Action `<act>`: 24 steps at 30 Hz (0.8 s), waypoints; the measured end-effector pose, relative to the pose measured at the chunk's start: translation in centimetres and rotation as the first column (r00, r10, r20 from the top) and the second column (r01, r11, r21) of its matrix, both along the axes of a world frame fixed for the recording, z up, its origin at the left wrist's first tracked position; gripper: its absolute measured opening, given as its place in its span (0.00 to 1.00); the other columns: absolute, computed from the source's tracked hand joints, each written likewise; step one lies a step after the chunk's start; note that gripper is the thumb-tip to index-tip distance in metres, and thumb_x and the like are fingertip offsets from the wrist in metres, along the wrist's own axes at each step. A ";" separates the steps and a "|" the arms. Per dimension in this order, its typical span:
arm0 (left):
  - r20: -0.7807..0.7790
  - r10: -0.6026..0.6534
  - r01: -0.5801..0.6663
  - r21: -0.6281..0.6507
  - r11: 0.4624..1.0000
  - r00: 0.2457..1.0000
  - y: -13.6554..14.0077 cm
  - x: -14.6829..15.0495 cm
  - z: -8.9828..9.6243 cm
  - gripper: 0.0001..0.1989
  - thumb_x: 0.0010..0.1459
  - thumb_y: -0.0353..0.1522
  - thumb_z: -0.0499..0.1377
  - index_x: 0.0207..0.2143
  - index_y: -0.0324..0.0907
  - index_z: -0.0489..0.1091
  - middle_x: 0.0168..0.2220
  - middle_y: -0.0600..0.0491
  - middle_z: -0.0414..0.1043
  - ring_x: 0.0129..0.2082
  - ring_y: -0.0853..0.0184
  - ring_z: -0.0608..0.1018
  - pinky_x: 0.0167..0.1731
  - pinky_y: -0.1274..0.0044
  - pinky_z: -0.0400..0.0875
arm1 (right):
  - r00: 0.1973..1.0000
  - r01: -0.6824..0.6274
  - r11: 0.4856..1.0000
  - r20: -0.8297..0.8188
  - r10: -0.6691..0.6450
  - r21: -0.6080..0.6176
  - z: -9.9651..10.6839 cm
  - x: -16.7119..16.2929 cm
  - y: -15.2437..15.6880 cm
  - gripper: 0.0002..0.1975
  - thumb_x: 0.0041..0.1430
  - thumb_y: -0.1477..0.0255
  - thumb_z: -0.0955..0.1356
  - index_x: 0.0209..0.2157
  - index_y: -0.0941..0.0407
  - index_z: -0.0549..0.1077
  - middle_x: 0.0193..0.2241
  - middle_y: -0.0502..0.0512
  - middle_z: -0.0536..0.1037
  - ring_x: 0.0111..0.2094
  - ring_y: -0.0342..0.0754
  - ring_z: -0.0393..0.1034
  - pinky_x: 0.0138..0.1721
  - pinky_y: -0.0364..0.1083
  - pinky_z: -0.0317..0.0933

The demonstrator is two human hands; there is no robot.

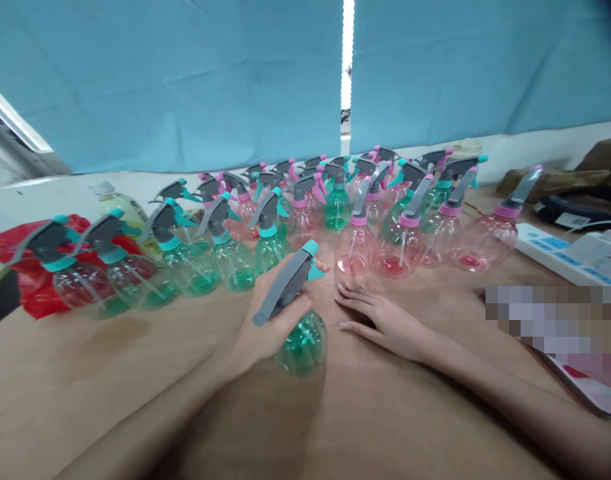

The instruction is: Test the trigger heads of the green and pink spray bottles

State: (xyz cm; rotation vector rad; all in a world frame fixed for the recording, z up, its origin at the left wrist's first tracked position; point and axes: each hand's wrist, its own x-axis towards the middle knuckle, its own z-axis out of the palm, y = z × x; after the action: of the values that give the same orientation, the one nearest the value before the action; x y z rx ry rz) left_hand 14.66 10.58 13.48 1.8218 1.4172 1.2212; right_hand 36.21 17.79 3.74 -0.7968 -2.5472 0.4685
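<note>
My left hand [271, 317] is wrapped round the neck of a green spray bottle [304, 347] with a grey and teal trigger head. That bottle stands on the table in front of me. My right hand [375, 317] lies flat on the wooden tabletop, fingers stretched toward the held bottle and apart from it. Just beyond those fingertips stands a pink spray bottle [355, 250]. Left of my left hand, a row of green spray bottles [235, 267] runs along the table. More green and pink ones crowd behind, partly hiding one another.
A red plastic bag [40, 287] lies at the left, near a bottle of yellowish liquid [118, 203]. On the right are a white power strip [545, 250], a black coil [580, 207], cardboard [550, 180] and a flat device [595, 393], partly blurred out. Blue cloth [185, 87] hangs behind.
</note>
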 end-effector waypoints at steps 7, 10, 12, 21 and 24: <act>0.012 -0.030 0.030 0.027 0.999 0.999 -0.3 0.4 0.3 0.09 0.53 0.31 0.56 0.38 0.44 0.68 0.23 0.59 0.62 0.24 0.70 0.67 0.29 0.76 0.64 | 1.000 -0.003 1.000 0.009 0.003 -0.003 0.0 0.0 0.1 0.30 0.62 0.53 0.60 0.60 0.55 0.63 0.62 0.59 0.61 0.63 0.56 0.53 0.62 0.60 0.48; 0.012 -0.021 0.021 0.032 0.999 1.000 -0.3 0.4 0.1 0.11 0.53 0.31 0.56 0.41 0.43 0.69 0.23 0.58 0.63 0.23 0.70 0.67 0.29 0.76 0.64 | 1.000 -0.003 1.000 0.002 0.003 -0.001 0.0 0.0 0.0 0.29 0.62 0.53 0.60 0.60 0.54 0.63 0.61 0.59 0.62 0.63 0.56 0.53 0.62 0.60 0.49; 0.017 -0.014 0.014 0.037 0.999 1.000 -0.3 0.4 0.1 0.15 0.53 0.30 0.56 0.45 0.44 0.70 0.23 0.58 0.63 0.23 0.69 0.67 0.29 0.76 0.65 | 1.000 -0.002 1.000 -0.008 0.002 -0.002 0.0 0.0 0.0 0.29 0.62 0.53 0.60 0.60 0.53 0.63 0.61 0.59 0.63 0.63 0.56 0.54 0.62 0.61 0.49; 0.019 -0.020 0.020 0.031 0.999 1.000 -0.2 0.4 0.1 0.21 0.52 0.28 0.55 0.50 0.46 0.68 0.22 0.60 0.61 0.22 0.70 0.65 0.30 0.75 0.65 | 1.000 0.001 1.000 0.024 -0.001 0.000 0.2 0.0 0.0 0.30 0.63 0.53 0.60 0.60 0.56 0.62 0.61 0.59 0.62 0.63 0.55 0.54 0.62 0.59 0.49; 0.011 -0.016 0.015 0.021 1.000 1.000 -0.2 0.5 0.3 0.21 0.52 0.28 0.55 0.50 0.46 0.68 0.21 0.60 0.59 0.22 0.70 0.65 0.29 0.75 0.64 | 1.000 -0.001 1.000 0.023 0.001 0.004 0.1 0.0 0.0 0.30 0.63 0.53 0.60 0.60 0.56 0.62 0.61 0.59 0.62 0.63 0.55 0.53 0.62 0.59 0.49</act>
State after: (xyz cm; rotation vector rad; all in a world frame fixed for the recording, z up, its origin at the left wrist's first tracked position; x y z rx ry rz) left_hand 15.15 10.39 13.79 1.8340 1.3865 1.2414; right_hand 36.23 17.78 3.85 -0.8047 -2.5692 0.4568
